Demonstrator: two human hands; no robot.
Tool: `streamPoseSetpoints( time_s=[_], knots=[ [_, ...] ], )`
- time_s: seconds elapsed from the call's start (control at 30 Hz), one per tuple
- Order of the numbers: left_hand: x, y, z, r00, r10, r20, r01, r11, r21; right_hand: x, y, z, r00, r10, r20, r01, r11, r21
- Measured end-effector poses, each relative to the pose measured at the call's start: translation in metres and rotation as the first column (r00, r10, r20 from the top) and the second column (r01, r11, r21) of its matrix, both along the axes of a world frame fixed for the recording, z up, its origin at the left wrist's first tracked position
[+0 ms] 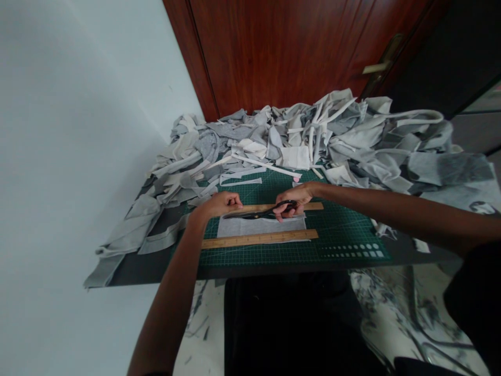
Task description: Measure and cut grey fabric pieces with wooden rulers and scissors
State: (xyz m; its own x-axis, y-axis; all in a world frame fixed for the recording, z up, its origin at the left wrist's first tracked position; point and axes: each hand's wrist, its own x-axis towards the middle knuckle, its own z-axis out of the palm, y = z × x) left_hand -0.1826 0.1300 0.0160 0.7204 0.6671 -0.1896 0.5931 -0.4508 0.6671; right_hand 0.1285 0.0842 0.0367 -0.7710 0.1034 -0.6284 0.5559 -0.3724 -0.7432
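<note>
My right hand (291, 200) grips a pair of scissors (256, 214) by the dark loop handles. The blades point left and lie low along the upper edge of a light grey fabric piece (258, 226). My left hand (225, 202) is closed with curled fingers near the blade tips, by the left end of a wooden ruler (315, 206). What its fingers hold, if anything, is hidden. A second wooden ruler (260, 240) lies across the lower part of the fabric. All of this rests on a green cutting mat (270, 256).
A large heap of grey and white fabric scraps (250, 149) covers the back and sides of the dark table (136, 269). Behind it stands a brown wooden door (282, 57). A white wall (97, 130) rises at the left. Small scraps litter the floor (199, 318).
</note>
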Motion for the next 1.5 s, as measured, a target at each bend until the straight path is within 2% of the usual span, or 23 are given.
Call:
streamPoseSetpoints(
  time_s=[0.17, 0.37, 0.63, 1.0, 1.23, 1.5],
  knots=[
    [0.001, 0.003, 0.001, 0.999, -0.022, -0.044, 0.022, 1.000, -0.015, -0.010, -0.002, 0.002, 1.000, -0.024, -0.001, 0.024, 1.000, -0.001],
    [0.000, 0.000, 0.000, 0.999, -0.031, -0.025, 0.031, 1.000, 0.001, -0.010, -0.007, -0.003, 1.000, -0.023, -0.013, 0.022, 0.999, -0.028],
    [-0.001, 0.004, -0.005, 0.999, -0.048, 0.011, 0.048, 0.999, -0.008, -0.009, -0.013, -0.002, 0.999, -0.023, -0.030, 0.023, 1.000, 0.006],
    [-0.001, 0.002, 0.000, 0.999, -0.040, 0.005, 0.040, 0.999, -0.012, -0.018, -0.007, -0.005, 1.000, -0.012, -0.023, 0.012, 1.000, 0.001],
    [-0.002, -0.002, 0.003, 0.999, -0.033, -0.013, 0.033, 0.999, -0.011, -0.038, -0.005, -0.006, 0.999, -0.022, -0.026, 0.023, 0.999, 0.040],
    [-0.002, -0.002, 0.003, 1.000, -0.016, -0.005, 0.016, 0.999, -0.040, -0.039, -0.007, -0.007, 0.999, 0.003, -0.046, 0.001, 0.995, 0.101]
  ],
)
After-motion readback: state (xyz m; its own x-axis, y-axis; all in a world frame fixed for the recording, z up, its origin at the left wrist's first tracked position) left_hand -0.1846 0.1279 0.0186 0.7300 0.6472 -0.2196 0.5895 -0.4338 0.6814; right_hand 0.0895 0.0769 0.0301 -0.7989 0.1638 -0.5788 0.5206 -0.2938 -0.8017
